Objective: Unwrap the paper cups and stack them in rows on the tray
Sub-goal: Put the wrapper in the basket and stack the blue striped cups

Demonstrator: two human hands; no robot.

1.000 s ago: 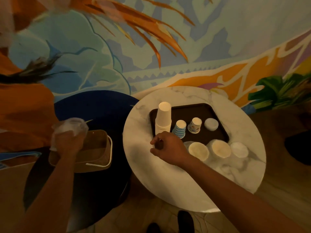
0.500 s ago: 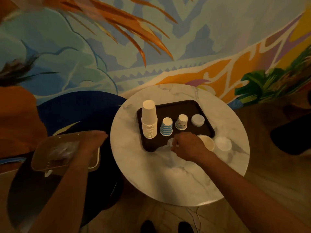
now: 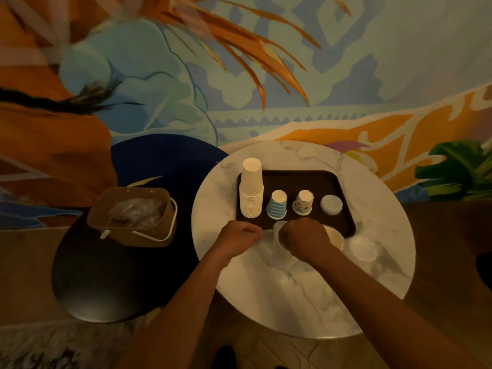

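A dark tray [image 3: 343, 209] lies on the round marble table [image 3: 292, 302]. On it stand a tall stack of white cups [image 3: 251, 193], a blue-striped cup [image 3: 277, 204], a patterned cup [image 3: 303, 202] and a low white stack [image 3: 331, 205], all upside down. At the tray's near edge my left hand [image 3: 238, 234] and my right hand [image 3: 303, 239] both grip a clear plastic wrapper [image 3: 277, 227] round a sleeve of cups. A cream cup mouth [image 3: 336, 237] shows behind my right hand. Another wrapped sleeve [image 3: 363, 248] lies to the right.
A brown basket [image 3: 157, 230] with white handles sits on a dark round stool on the left, with crumpled clear plastic [image 3: 135, 210] inside. A painted wall stands behind the table. My shoes show at the bottom edge.
My left hand let go of the crumpled plastic in the basket and came over to the table. It now grips the wrapper beside my right hand, which stayed at the wrapped cups.
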